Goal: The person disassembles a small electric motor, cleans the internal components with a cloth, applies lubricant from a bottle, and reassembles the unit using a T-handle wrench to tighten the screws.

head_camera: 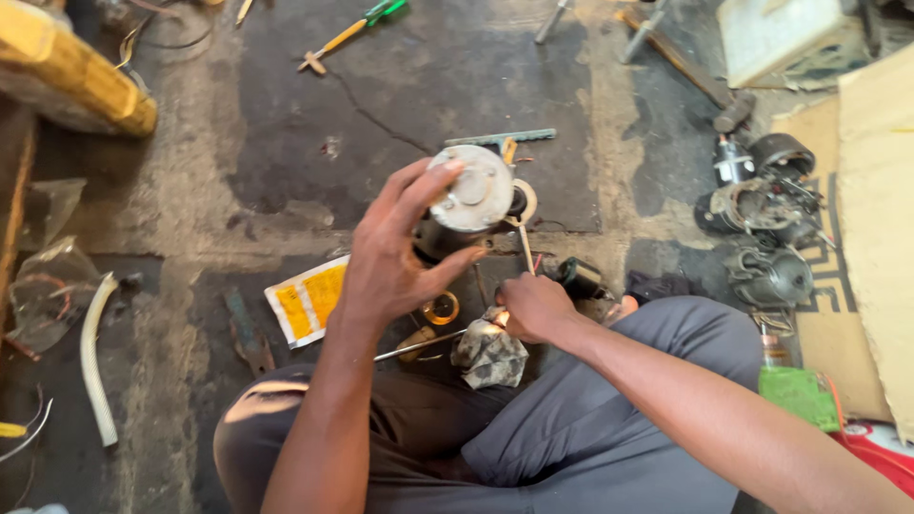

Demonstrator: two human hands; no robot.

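Note:
My left hand (390, 252) is raised and grips a round metal motor part (471, 190), its pale disc end facing up and its dark body below. My right hand (535, 306) is lower, fist closed around a thin tool handle (525, 246) that rises toward the part. Just beneath the right hand lies a crumpled rag (488, 354). A thin metal rod (419, 346) and a small brass ring (441, 308) lie on the floor under the left wrist. My grey-trousered legs (571, 428) fill the bottom of the view.
A yellow and white packet (307, 300) lies left of the hands. Dismantled motor parts (762, 209) are piled at the right beside cardboard (871, 219). A green-handled screwdriver (352, 33) lies at the top, a white hose (93, 357) at left, a green cloth (800, 392) at right.

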